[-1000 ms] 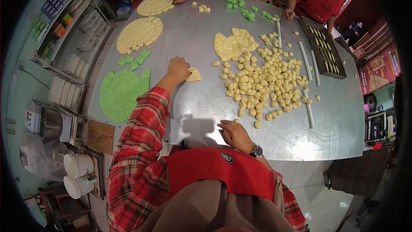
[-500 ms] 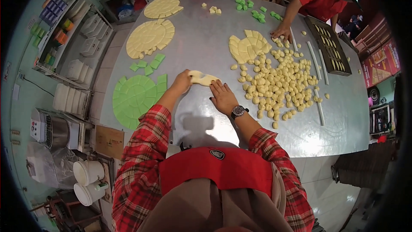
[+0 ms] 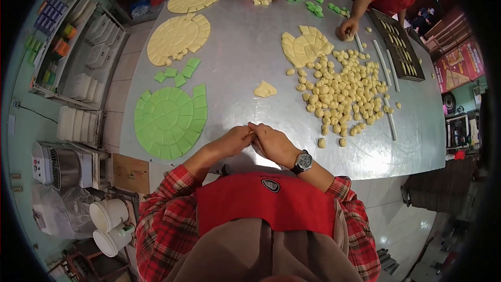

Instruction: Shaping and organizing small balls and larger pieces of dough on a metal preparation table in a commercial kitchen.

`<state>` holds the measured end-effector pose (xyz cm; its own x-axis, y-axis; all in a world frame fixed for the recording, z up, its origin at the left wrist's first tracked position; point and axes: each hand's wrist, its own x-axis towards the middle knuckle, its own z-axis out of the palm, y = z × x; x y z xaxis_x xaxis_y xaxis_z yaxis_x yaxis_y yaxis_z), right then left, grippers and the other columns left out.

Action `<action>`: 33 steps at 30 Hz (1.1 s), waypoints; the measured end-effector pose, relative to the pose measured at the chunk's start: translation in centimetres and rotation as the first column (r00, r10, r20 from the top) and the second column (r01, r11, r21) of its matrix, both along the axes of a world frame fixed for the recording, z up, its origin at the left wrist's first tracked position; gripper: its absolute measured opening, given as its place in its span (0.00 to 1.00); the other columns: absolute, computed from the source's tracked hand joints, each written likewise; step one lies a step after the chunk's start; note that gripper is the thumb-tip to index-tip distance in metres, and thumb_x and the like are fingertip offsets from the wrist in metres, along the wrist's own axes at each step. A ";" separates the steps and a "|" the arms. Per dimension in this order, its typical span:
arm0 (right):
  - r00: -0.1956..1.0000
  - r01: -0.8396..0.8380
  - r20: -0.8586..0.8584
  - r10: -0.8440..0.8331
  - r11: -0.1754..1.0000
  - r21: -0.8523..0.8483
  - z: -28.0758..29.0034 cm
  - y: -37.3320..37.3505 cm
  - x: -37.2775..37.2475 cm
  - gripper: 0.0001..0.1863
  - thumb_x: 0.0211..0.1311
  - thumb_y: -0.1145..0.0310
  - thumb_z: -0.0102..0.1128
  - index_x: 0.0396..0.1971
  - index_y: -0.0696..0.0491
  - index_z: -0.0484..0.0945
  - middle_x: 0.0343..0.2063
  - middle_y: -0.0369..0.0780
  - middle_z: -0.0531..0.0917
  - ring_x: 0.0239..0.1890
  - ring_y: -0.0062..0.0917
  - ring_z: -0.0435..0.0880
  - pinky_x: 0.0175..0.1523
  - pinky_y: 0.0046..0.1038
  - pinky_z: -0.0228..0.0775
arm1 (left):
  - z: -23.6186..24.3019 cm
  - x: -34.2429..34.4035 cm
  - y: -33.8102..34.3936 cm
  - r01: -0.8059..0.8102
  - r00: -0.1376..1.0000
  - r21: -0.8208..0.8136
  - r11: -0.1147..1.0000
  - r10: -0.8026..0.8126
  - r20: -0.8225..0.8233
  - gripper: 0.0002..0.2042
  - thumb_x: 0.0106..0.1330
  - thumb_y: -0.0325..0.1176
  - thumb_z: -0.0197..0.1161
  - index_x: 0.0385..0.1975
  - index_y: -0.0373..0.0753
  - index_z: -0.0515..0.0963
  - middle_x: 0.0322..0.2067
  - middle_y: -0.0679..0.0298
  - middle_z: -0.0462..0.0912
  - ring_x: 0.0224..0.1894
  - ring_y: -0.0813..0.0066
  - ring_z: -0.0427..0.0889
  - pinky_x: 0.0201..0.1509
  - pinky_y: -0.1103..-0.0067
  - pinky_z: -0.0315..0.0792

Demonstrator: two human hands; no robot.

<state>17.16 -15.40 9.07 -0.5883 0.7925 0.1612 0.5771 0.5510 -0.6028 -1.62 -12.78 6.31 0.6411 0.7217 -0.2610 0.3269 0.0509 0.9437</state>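
on the left of the shiny grey metal table point(image 3: 229, 68), my feed shows a flat green dough round point(image 3: 169, 122) scored into segments, with loose green dough pieces point(image 3: 180, 80) just beyond it and two scored pale yellow dough rounds point(image 3: 178, 40) farther off. in the middle, near the close edge, i have the left hand point(image 3: 236, 140) with its fingers bent inward, meeting the right hand point(image 3: 275, 144); i cannot tell how tightly they close or whether anything sits in them. the ragged pale yellow dough flap point(image 3: 264, 89) lies on bare metal just beyond both hands, touched by neither. the right hand's fingers also bend toward the left's, their grip hidden from me, with a dark round-faced wristwatch point(image 3: 302, 162) behind. farther right i see many small yellow dough balls point(image 3: 344, 91) heaped loosely, then slim white rods point(image 3: 382, 62) and a dark rectangular tray point(image 3: 415, 77) bearing rows of slender yellow pieces.
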 end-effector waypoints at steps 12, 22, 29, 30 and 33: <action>0.988 0.090 -0.106 -0.116 0.971 -0.222 1.4 -4.4 5.3 0.04 0.55 0.72 0.53 0.27 0.57 0.74 0.23 0.48 0.78 0.28 0.43 0.79 0.33 0.38 0.71 | -3.0 -1.0 0.0 -0.372 0.926 -0.116 0.921 0.376 0.018 0.11 0.67 0.35 0.53 0.29 0.34 0.73 0.19 0.63 0.73 0.24 0.76 0.72 0.30 0.76 0.69; 0.929 0.122 0.339 -0.148 0.988 0.099 -8.7 -3.6 4.2 0.33 0.56 0.56 0.56 0.60 0.57 0.63 0.65 0.47 0.60 0.69 0.41 0.54 0.70 0.45 0.46 | -6.6 4.7 0.3 0.178 0.891 0.766 0.618 0.229 -0.392 0.28 0.56 0.33 0.59 0.60 0.36 0.64 0.64 0.54 0.60 0.67 0.54 0.57 0.67 0.56 0.53; 0.931 0.247 0.212 -0.298 0.940 0.237 -8.5 -3.2 8.5 0.19 0.57 0.67 0.53 0.50 0.54 0.73 0.55 0.46 0.71 0.59 0.40 0.68 0.61 0.43 0.59 | -6.5 -1.4 3.6 0.009 0.865 0.847 0.532 0.420 -0.273 0.14 0.47 0.30 0.69 0.34 0.39 0.78 0.43 0.58 0.76 0.48 0.59 0.75 0.49 0.68 0.68; 0.948 0.173 0.242 -0.208 0.972 0.158 -8.4 -5.8 9.2 0.18 0.57 0.68 0.54 0.49 0.53 0.74 0.54 0.45 0.72 0.56 0.38 0.70 0.58 0.40 0.64 | -7.1 -3.4 2.2 0.000 0.877 0.800 0.600 0.384 -0.288 0.14 0.47 0.29 0.69 0.35 0.38 0.78 0.43 0.57 0.76 0.45 0.58 0.76 0.47 0.69 0.70; 0.941 0.214 0.287 -0.177 0.971 -0.102 -9.2 -9.3 12.7 0.13 0.60 0.68 0.52 0.44 0.53 0.75 0.41 0.42 0.77 0.45 0.33 0.76 0.47 0.34 0.70 | -8.3 -3.4 2.5 -0.132 0.918 0.663 0.737 0.343 -0.198 0.17 0.50 0.26 0.68 0.42 0.37 0.77 0.43 0.56 0.77 0.42 0.58 0.78 0.44 0.70 0.73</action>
